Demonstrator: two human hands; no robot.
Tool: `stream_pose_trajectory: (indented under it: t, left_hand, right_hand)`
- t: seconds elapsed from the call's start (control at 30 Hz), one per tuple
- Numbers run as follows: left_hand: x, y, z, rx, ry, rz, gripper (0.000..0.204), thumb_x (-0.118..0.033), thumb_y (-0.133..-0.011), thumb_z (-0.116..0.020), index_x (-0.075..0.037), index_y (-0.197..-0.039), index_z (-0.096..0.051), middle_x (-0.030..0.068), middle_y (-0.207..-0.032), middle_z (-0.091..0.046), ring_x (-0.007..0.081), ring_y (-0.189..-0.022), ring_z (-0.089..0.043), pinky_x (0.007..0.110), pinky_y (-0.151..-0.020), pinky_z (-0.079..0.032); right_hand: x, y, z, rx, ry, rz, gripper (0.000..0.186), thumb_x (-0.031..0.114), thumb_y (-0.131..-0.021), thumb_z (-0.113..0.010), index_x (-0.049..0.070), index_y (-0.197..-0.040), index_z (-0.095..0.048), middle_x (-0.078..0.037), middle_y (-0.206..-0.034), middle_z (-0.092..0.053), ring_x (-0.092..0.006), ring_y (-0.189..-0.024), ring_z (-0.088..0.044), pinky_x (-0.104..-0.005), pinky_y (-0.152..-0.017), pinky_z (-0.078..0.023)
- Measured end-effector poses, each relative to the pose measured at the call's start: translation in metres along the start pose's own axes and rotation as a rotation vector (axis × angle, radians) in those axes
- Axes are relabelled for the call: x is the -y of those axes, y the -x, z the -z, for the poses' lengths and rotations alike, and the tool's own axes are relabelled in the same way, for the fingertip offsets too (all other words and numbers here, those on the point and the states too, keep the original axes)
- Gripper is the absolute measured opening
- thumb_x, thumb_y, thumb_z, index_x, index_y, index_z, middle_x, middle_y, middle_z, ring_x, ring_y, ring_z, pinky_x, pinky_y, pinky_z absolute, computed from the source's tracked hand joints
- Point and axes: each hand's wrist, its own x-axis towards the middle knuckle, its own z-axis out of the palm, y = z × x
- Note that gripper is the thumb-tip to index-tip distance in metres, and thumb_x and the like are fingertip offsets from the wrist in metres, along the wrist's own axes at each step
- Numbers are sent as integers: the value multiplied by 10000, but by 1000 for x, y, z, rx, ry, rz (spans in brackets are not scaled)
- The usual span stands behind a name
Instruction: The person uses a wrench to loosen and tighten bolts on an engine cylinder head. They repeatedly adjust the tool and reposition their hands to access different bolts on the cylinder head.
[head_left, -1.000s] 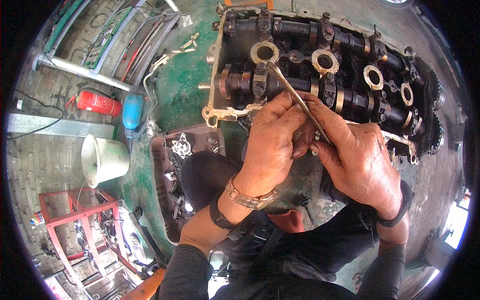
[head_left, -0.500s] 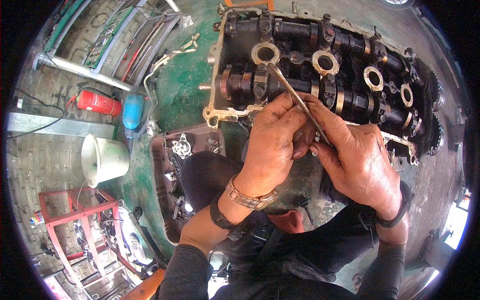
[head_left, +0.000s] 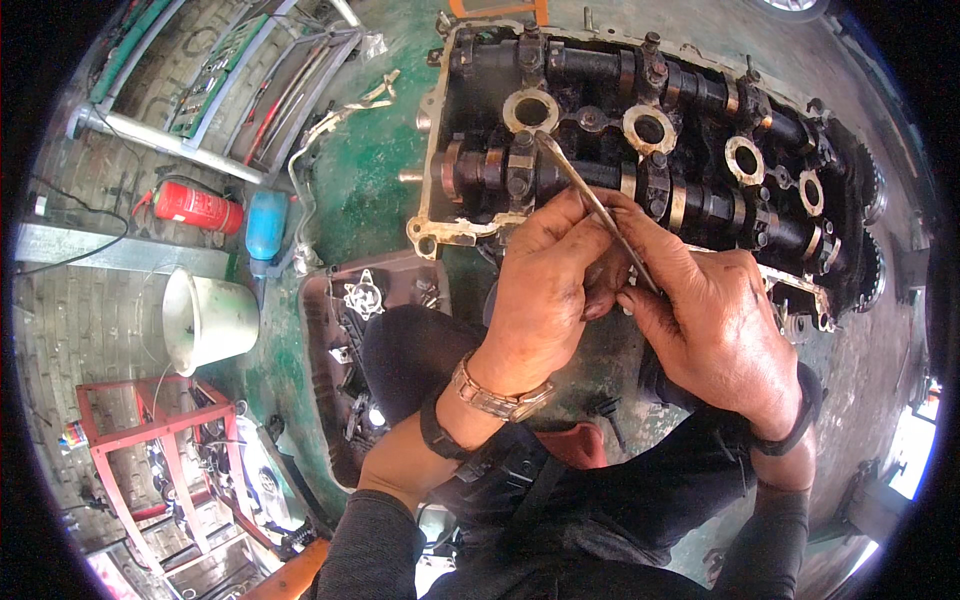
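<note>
Oil-blackened cylinder head with a pale metal rim (head_left: 690,150) lies in front of the person, with two dark camshafts running along it and a row of light ring-shaped openings between them; what carries it does not show. Over its near edge, the bare right hand (head_left: 725,310) has its fingers (head_left: 668,250) closed on a slim, dull-grey metal rod (head_left: 580,180), thumb and forefinger pinching the lower part. The bare left hand (head_left: 545,285), with a metal-banded watch (head_left: 490,393) on the wrist, has its fingers bent nearly shut beside the rod; whether they grip it too cannot be told. The rod slants up and left, its tip just beside the leftmost pale ring (head_left: 511,112); contact there is unclear. Almost nothing has changed over the last second: hands and rod sit practically as they did, which suggests a steady hold rather than a fresh step. To the left, a brown plastic tray (head_left: 325,400) of metal parts stands on the green-painted floor (head_left: 370,190).
</note>
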Motion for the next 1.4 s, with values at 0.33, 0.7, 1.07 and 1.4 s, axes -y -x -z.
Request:
stream_pose_trajectory:
  t: [0.33,0.7,1.07,1.4]
  left_hand:
    - [0,-1,7,29,13,15,210,-179,-1001,-550,-22,-1127,-609,-7,-772,-592,49,-575,-493,183,-434,-333]
    - [0,1,-1,-17,10,-8,183,-172,-1019,-519,-36,-1089,-619,-34,-673,-541,20,-485,-409,176,-405,-289]
    - [-1,0,-1,-30,-26,12,177,-158,-1017,-515,-29,-1082,-618,-31,-653,-528,19,-475,-405,179,-405,-284]
    - [-1,-1,5,22,-28,4,249,-209,-980,-555,-9,-1119,-605,-2,-710,-586,53,-491,-457,198,-418,-312]
  right_hand:
    - [-1,-1,-1,-15,-14,10,655,-10,-766,-686,-34,-1386,-476,-210,-843,-672,-380,-743,-676,-418,-642,-529]
    - [1,-1,0,7,-10,-17,638,-15,-779,-669,-30,-1387,-475,-211,-843,-672,-382,-761,-678,-422,-649,-531]
    - [2,-3,1,37,-28,-33,645,-20,-796,-654,-29,-1409,-454,-206,-842,-677,-382,-772,-685,-413,-667,-538]
    - [-1,-3,0,2,-21,44,484,42,-845,-635,-33,-1292,-465,-156,-743,-607,-344,-713,-649,-421,-608,-501]
